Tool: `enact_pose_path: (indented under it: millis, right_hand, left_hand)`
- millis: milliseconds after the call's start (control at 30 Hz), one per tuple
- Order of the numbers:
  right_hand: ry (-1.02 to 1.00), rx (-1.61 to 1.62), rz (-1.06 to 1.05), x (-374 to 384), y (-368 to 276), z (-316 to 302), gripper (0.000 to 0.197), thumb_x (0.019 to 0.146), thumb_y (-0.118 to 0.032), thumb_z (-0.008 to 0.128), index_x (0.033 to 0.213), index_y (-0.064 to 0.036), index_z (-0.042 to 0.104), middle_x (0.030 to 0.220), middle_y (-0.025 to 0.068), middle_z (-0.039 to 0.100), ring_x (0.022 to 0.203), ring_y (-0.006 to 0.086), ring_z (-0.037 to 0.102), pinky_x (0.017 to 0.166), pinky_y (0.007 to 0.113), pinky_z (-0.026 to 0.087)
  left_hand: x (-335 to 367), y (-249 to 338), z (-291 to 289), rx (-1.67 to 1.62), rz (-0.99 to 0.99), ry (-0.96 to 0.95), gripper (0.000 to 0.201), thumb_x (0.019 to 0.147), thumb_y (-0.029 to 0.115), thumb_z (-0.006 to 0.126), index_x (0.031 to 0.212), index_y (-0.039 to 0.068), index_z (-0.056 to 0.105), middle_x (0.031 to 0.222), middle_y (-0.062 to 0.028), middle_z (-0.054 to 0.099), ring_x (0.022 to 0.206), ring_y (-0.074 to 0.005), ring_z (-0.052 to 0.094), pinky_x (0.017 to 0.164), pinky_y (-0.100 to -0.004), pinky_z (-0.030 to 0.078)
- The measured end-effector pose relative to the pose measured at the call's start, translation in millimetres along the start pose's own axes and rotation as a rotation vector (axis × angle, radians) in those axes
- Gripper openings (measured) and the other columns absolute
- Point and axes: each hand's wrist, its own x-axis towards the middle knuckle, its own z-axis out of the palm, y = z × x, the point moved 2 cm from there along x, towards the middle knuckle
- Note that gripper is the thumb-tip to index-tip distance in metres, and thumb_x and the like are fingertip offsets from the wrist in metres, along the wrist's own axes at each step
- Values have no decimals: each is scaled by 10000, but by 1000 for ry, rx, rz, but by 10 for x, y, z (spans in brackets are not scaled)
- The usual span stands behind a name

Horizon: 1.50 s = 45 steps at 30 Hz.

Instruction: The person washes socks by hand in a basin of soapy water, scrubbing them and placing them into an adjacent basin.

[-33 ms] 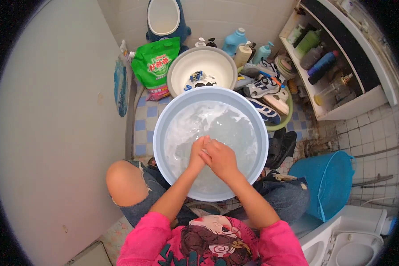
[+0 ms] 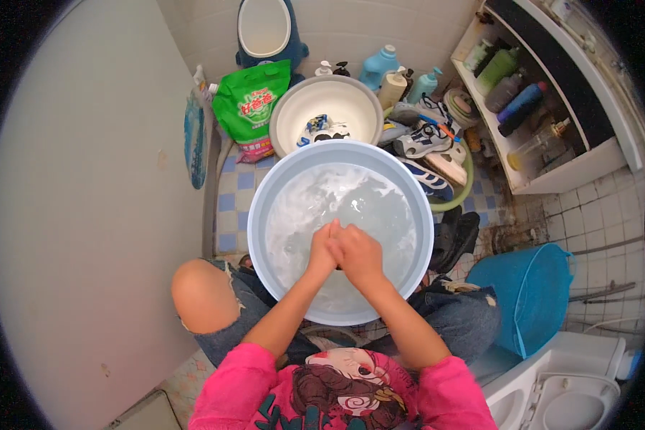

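A light-blue basin holds cloudy, soapy water with white foam streaks. Above its middle, my left hand and my right hand press together, fingers closed against each other. A small dark patch shows just under them, between the wrists; whether it belongs to something gripped is hidden by the hands. Behind the basin stands a white bowl-shaped tub with a grey rim. A crumpled blue, white and black item lies inside it.
Left of the tub leans a green detergent bag. Several shoes are heaped in a green-rimmed container at right. A blue bucket stands near my right knee, beside a toilet. Bottles fill a shelf; a grey panel borders the left.
My right hand has shifted slightly against the left, its thumb no longer showing as before. The dark patch under the hands now shows. The foam has drifted a little.
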Motion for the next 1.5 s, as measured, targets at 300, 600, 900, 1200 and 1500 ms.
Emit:
enact_pose_path:
  millis: [300,600,900,1200,1500]
  right_hand:
    - [130,139,-15,36,103,-43,206,842,-191,438,732,-42,530,803,157,549,742,342,530,608,417,421]
    - [-104,-242,294,-48,637,121,191,827,-218,494,826,-30,526,892,153,525,856,320,526,649,424,456]
    - [-245,-72,356,-157,993,460,295,799,-185,511,1063,-56,505,978,153,522,875,326,514,741,391,449]
    - [-69,-56,132,9,80,111,186,830,-215,469,843,-44,540,778,158,556,755,344,551,648,420,436]
    - [-58,15,-86,2,19,106,249,870,-198,401,758,-25,542,747,182,565,690,378,545,615,449,422]
  left_hand:
    - [93,-261,-3,-356,-186,89,317,898,243,399,764,-23,507,639,-100,523,570,-161,517,489,-316,404]
    - [56,-261,19,66,18,-31,237,843,125,455,1036,-11,462,904,-161,558,792,-260,552,724,-335,451]
    - [-18,-288,136,350,217,-176,270,771,26,465,1039,-6,478,809,-176,587,806,-328,581,708,-392,458]
    - [48,-304,127,-155,274,-40,251,872,167,421,1036,-5,502,724,-75,553,529,-137,508,463,-274,418]
    - [58,-236,12,-297,-361,-2,299,897,256,434,891,-27,531,637,-67,547,593,-150,488,577,-293,416]
